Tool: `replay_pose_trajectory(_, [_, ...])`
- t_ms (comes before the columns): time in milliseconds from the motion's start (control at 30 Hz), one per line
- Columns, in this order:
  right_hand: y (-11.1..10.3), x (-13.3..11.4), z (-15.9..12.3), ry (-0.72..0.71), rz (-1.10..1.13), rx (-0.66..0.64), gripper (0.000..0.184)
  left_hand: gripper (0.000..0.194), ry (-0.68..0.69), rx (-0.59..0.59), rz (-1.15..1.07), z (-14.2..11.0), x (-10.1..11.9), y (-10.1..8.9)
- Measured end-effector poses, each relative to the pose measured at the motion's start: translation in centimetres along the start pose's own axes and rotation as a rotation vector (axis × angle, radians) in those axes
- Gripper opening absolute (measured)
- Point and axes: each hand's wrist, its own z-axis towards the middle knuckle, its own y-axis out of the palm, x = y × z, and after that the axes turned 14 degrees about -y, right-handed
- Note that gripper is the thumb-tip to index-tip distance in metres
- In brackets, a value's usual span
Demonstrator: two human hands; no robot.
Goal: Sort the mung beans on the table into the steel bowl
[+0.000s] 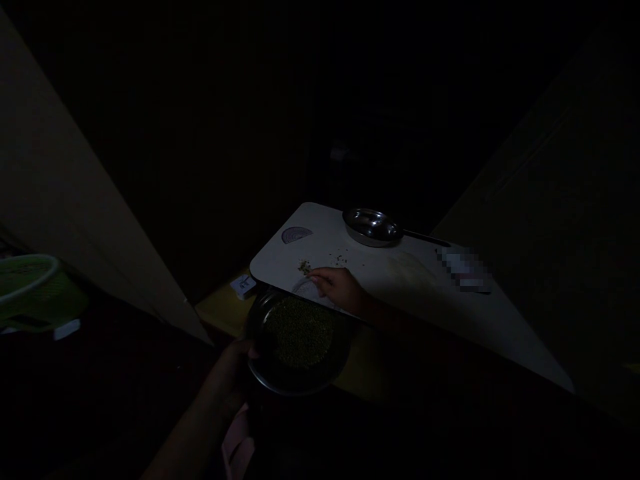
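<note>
Two hands busy: left hand (235,357) has fingers curled on the steel bowl (300,385) of green grains (299,331), mostly still there; right hand (340,288) has fingers together, pinch unclear, beside a small pile (304,267) on the white board (330,233).

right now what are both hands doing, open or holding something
Left hand: closed on the rim of a steel bowl of green grains.
Right hand: fingers together beside a small heap of bits; cannot tell if holding anything.

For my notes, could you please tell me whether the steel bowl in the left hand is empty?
Not empty: the steel bowl holds small green grains, and the left hand grips its rim.
</note>
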Motion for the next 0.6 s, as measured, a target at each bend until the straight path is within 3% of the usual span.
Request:
replay_pose_trajectory(67, [-0.4, 0.7, -0.2, 0.036, -0.034, 0.046, 0.025, 0.025, 0.020, 0.046, 0.084, 0.2, 0.0, -0.3])
replay_pose_trajectory(300, [-2.8, 3.9, -0.7, 0.113, -0.164, 0.213, 0.024, 0.020, 0.018, 0.031, 0.142, 0.9, 0.0, -1.1])
replay_pose_trajectory(467, [-4.3, 4.0, -1.0, 0.170, -0.203, 0.246, 0.026, 0.022, 0.053, 0.084, 0.106, 0.2, -0.1, -0.1])
replay_pose_trajectory(600, [-4.2, 3.2, -1.2, 0.182, -0.205, 0.228, 0.028, 0.021, 0.013, 0.094, 0.042, 0.1, 0.0, 0.2])
